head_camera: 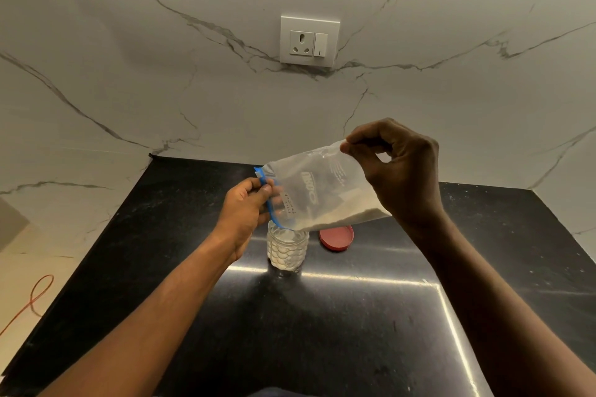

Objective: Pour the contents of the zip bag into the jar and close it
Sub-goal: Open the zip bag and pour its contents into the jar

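Note:
A clear zip bag (317,190) with a blue zip strip is held tilted above the counter, its mouth low at the left, right over the open jar (286,248). White powder lies along the bag's lower edge and reaches the mouth. The clear, textured jar stands upright and holds white powder. My left hand (246,209) pinches the blue zip edge at the bag's mouth. My right hand (400,167) pinches the bag's raised bottom corner. The red lid (336,238) lies flat on the counter just right of the jar, partly hidden by the bag.
The black polished counter (322,332) runs back to a white marble wall with a socket and switch plate (309,40). The counter's left edge drops to a pale floor with an orange cable (35,296).

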